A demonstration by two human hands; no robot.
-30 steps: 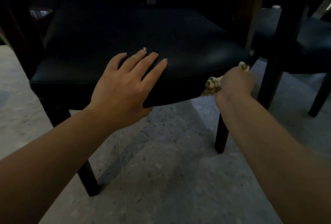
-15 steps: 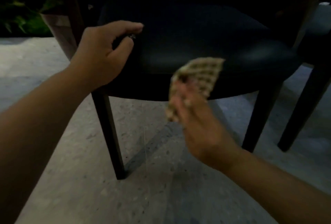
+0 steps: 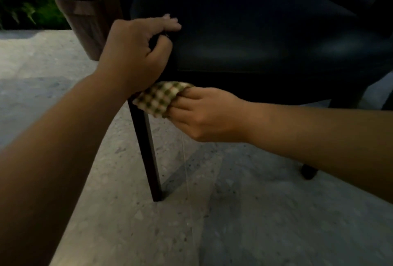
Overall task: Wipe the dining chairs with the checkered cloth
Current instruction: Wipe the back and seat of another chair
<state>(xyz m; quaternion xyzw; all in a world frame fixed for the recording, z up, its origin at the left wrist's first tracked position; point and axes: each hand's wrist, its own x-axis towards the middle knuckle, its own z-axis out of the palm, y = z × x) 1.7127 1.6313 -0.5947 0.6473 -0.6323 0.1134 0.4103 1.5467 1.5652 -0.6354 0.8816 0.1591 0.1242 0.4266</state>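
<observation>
While your left hand (image 3: pixel 136 52) curls over the front left corner of the chair (image 3: pixel 244 38), thumb under the padded edge and fingers on top, your right hand (image 3: pixel 204 114) grasps the checkered cloth (image 3: pixel 161 98) and presses it against the top of the front leg (image 3: pixel 146 148), just below your left wrist. The seat is dark, smooth and slightly glossy, with a rounded cushion edge that catches a dull sheen; the leg is a straight, square-sectioned dark post that narrows toward the speckled stone floor (image 3: pixel 255 212). Behind the chair, at upper left, stands a tapered wooden planter (image 3: pixel 83 23) with green leaves.

Half a second ago your right hand was raised in front of the seat edge, with the cloth flapping upward and blurred; now it has dropped lower and swung left to the leg. Your left hand has stayed on the same corner, clenched more firmly round it.

The cloth is folded into a small pad, cream with olive-brown checks, its surface puckered like a waffle weave, draped over your right fingertips.
</observation>
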